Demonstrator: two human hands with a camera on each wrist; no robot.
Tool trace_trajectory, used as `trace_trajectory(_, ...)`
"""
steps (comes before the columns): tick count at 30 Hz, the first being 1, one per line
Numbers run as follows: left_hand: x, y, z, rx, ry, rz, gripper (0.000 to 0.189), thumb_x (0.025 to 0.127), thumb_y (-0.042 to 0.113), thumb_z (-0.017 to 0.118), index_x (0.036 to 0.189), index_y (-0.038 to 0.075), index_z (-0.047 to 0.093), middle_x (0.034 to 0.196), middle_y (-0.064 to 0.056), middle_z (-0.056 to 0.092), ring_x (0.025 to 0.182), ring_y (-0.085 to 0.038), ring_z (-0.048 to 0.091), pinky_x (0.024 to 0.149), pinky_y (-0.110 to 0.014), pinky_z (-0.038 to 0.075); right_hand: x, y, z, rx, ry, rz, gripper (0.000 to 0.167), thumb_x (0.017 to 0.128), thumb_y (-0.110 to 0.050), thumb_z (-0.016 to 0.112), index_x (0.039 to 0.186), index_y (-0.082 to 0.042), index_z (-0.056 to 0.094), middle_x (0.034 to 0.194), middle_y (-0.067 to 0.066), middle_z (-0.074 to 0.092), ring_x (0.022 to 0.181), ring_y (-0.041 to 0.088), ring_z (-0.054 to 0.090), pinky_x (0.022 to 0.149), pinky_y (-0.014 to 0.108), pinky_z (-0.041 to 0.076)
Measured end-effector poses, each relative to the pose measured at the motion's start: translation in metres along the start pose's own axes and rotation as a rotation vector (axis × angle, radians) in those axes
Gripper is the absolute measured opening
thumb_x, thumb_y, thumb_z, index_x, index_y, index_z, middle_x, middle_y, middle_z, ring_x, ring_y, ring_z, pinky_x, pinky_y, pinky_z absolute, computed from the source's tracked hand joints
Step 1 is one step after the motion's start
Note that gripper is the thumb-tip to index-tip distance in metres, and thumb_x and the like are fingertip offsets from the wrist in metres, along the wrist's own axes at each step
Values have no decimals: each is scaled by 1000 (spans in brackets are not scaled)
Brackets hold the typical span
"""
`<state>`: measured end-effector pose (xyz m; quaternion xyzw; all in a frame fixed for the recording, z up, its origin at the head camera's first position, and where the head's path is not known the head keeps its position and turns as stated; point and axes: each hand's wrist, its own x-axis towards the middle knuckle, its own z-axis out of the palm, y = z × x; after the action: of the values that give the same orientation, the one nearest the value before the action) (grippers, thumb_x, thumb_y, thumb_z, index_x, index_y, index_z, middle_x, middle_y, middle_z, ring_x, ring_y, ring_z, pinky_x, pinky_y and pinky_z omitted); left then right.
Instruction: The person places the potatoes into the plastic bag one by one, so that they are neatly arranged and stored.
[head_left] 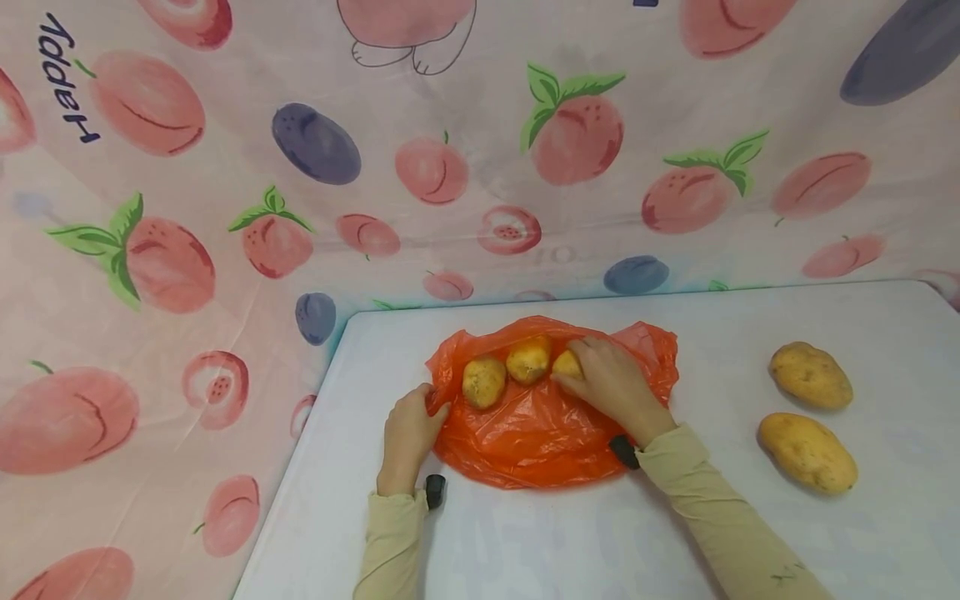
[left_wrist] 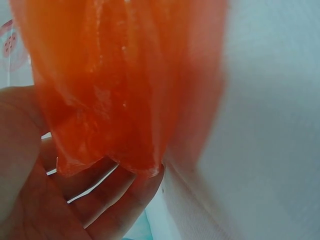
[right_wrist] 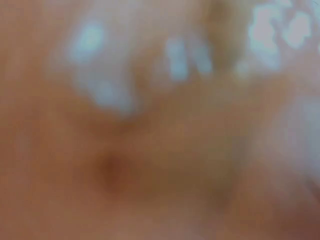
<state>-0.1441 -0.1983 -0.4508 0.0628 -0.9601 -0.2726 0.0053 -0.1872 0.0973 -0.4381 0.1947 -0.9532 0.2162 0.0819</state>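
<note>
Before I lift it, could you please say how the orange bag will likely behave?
The orange bag is probably floppy, given its creases. Being translucent, it seems thin and light. The rounded potatoes touching it might roll if it shifts.

right-wrist view blurred | potato (head_left: 567,365) — partly behind right grip (head_left: 611,379) | left sleeve (head_left: 392,542) — cut off below
</note>
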Motion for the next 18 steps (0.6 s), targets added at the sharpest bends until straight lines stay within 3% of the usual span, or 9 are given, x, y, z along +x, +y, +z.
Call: trace_trajectory(18, 0, -1, 1, -3, -3, -7, 41, 93, 23, 70, 127, 1, 62, 117, -15, 69, 97, -28, 64, 91, -46, 55, 7, -8, 7, 2, 26, 72, 50, 89, -41, 74, 109, 4, 63, 96, 17, 64, 87, 31, 61, 84, 46, 56)
